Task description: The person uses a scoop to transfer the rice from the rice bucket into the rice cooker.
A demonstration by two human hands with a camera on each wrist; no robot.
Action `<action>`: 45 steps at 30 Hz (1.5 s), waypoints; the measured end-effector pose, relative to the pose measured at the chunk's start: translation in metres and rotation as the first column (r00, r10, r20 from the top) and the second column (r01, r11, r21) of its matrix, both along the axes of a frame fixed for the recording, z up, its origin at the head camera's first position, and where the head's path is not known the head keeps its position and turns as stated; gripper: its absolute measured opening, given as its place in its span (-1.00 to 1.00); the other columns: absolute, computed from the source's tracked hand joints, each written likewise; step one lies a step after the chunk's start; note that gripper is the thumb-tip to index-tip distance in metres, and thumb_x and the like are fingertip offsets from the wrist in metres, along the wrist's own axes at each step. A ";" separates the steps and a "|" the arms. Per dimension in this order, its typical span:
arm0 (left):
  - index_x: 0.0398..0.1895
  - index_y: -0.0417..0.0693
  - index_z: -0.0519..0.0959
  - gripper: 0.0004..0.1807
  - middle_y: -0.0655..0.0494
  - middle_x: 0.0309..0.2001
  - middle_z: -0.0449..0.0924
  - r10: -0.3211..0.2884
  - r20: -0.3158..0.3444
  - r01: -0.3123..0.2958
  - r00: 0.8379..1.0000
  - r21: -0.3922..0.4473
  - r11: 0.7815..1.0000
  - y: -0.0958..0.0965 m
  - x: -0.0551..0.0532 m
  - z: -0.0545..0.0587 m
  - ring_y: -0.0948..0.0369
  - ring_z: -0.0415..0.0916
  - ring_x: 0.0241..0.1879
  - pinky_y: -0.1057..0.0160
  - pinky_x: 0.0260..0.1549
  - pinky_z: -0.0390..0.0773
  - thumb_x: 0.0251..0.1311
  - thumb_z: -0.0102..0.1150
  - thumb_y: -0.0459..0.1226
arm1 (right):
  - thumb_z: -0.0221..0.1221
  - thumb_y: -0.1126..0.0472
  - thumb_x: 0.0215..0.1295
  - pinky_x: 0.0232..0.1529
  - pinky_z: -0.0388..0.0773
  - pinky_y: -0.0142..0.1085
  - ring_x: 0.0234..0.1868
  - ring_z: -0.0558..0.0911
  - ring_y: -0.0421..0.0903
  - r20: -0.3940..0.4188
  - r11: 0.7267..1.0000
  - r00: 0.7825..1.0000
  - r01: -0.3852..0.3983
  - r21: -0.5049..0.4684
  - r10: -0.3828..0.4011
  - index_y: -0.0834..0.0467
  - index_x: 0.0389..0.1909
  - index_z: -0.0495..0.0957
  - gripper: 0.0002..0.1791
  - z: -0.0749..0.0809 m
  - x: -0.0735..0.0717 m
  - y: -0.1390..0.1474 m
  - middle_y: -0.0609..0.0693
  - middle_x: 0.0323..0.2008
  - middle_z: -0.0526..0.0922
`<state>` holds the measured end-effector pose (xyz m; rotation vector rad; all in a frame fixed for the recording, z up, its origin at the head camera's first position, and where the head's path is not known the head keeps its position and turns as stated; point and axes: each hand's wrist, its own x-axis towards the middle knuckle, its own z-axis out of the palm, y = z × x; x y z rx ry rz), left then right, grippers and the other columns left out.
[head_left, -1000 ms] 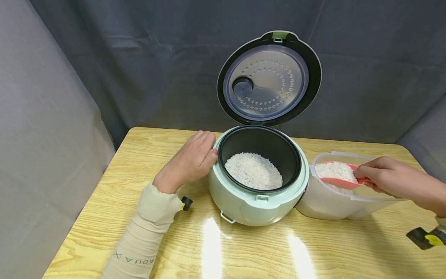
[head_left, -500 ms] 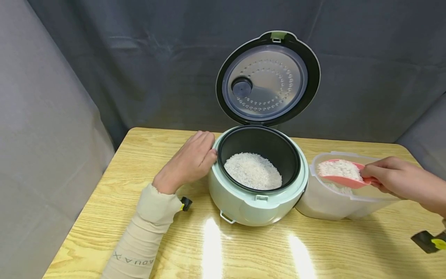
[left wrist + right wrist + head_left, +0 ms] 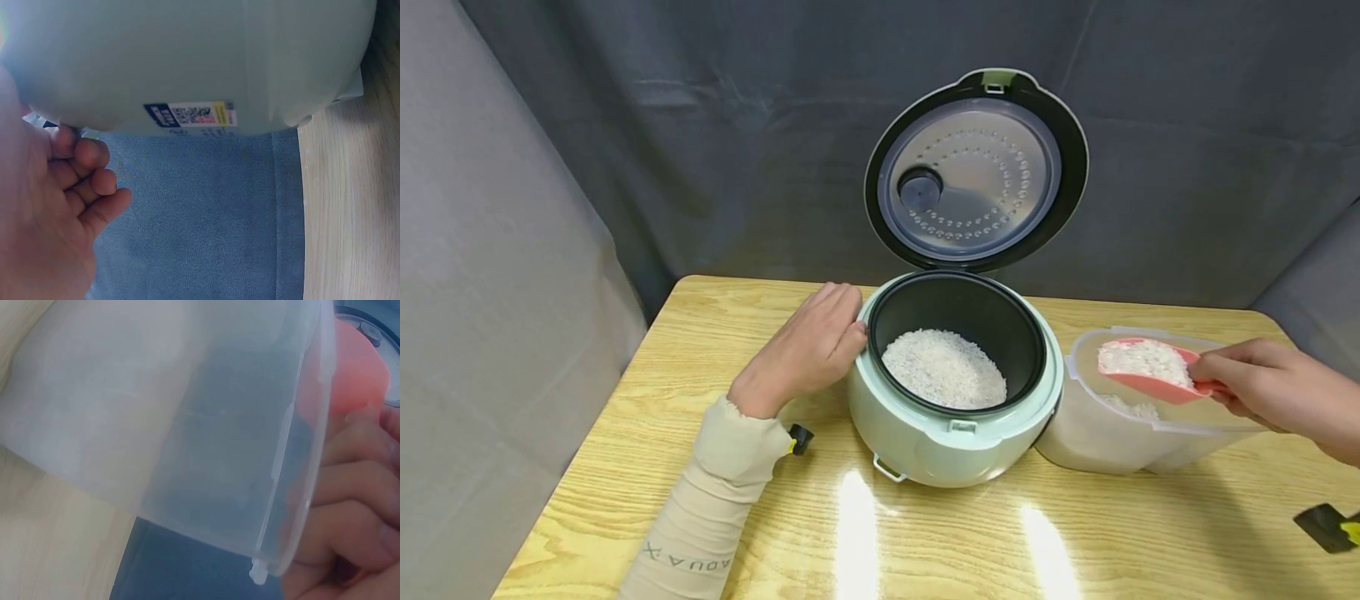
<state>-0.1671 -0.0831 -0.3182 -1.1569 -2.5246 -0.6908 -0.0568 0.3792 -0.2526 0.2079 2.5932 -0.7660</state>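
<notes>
A pale green rice cooker [image 3: 955,458] stands with its lid [image 3: 973,179] raised and white rice [image 3: 945,367] in its dark inner pot. My left hand [image 3: 808,346] grips the cooker's left rim, thumb on the edge; the left wrist view shows its fingers [image 3: 94,153] curled by the cooker's side. To the right, my right hand [image 3: 1273,387] holds a pink scoop [image 3: 1157,388] by its handle. Rice [image 3: 1142,358] heaps in the scoop, which is over the translucent container [image 3: 1090,433]. Some loose rice shows below it. In the right wrist view the container wall partly covers the scoop.
The light wooden table [image 3: 775,517] carries both cooker and container, which stand close side by side. A dark cloth [image 3: 737,167] hangs behind the table, and pale cloth [image 3: 512,333] covers the left side.
My right hand has lifted the filled scoop slightly and drawn it to the right over the container. The left hand and the cooker stay where they were.
</notes>
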 end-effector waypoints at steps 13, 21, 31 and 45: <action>-0.40 -0.07 0.29 -0.80 0.07 -0.43 0.23 0.013 0.015 -0.013 1.000 -0.005 1.000 -0.002 0.000 0.000 0.11 0.20 -0.31 0.23 -0.21 0.23 0.33 -0.29 -0.20 | -0.22 0.09 0.59 -0.60 0.16 -0.27 -0.66 0.14 -0.28 -0.027 0.998 0.998 0.058 0.002 -0.058 0.26 -0.31 0.58 -0.52 0.010 0.001 -0.007 -0.18 -0.63 0.27; -0.39 -0.08 0.29 -0.80 0.07 -0.42 0.24 0.014 0.009 -0.013 1.000 -0.005 1.000 -0.003 -0.001 0.000 0.11 0.20 -0.32 0.22 -0.21 0.23 0.33 -0.29 -0.20 | -0.22 0.09 0.58 -0.62 0.17 -0.28 -0.68 0.16 -0.29 -0.038 0.997 0.996 0.080 -0.024 -0.081 0.17 -0.41 0.55 -0.54 0.016 -0.002 -0.014 -0.20 -0.66 0.26; -0.39 -0.08 0.29 -0.80 0.07 -0.43 0.23 0.009 0.009 -0.009 1.000 -0.005 1.000 -0.003 -0.001 -0.001 0.12 0.19 -0.32 0.23 -0.21 0.22 0.34 -0.29 -0.20 | -0.21 0.03 0.59 -0.60 0.18 -0.27 -0.66 0.15 -0.28 -0.061 0.998 0.996 0.061 -0.023 -0.062 0.21 -0.28 0.57 -0.54 0.021 -0.008 -0.023 -0.18 -0.63 0.28; -0.41 -0.08 0.28 -0.80 0.07 -0.44 0.23 0.000 -0.022 -0.001 1.000 -0.004 1.000 0.000 -0.002 -0.001 0.11 0.19 -0.34 0.23 -0.22 0.22 0.32 -0.29 -0.20 | -0.15 -0.05 0.60 -0.58 0.20 -0.23 -0.64 0.17 -0.28 -0.126 1.000 0.992 0.010 -0.028 -0.014 0.12 -0.39 0.53 -0.53 0.022 -0.017 -0.046 -0.19 -0.65 0.25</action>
